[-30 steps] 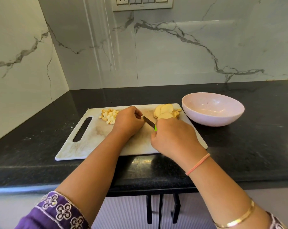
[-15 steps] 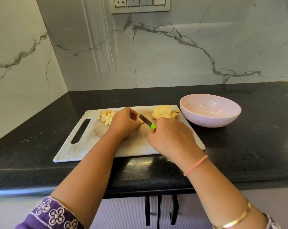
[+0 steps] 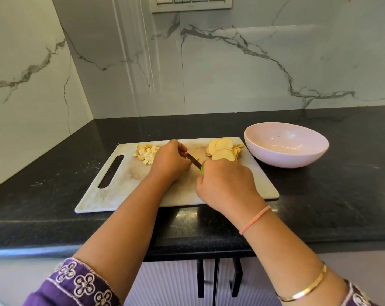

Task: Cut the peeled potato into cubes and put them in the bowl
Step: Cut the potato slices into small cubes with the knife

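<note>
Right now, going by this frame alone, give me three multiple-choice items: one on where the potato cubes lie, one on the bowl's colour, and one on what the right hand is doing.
1. Where do the potato cubes lie?
A) in the bowl
B) on the cutting board, left of the left hand
C) in the right hand

2. What colour is the bowl?
A) pale pink
B) green
C) black

3. What is the right hand doing?
A) lying flat on the cutting board
B) lifting the bowl
C) gripping the knife

Key:
1 B: the pile sits on the board's far left part.
2 A: the bowl's wall and inside are both pale pink.
3 C: the fingers curl round the green handle, with the blade pointing toward the left hand.
</note>
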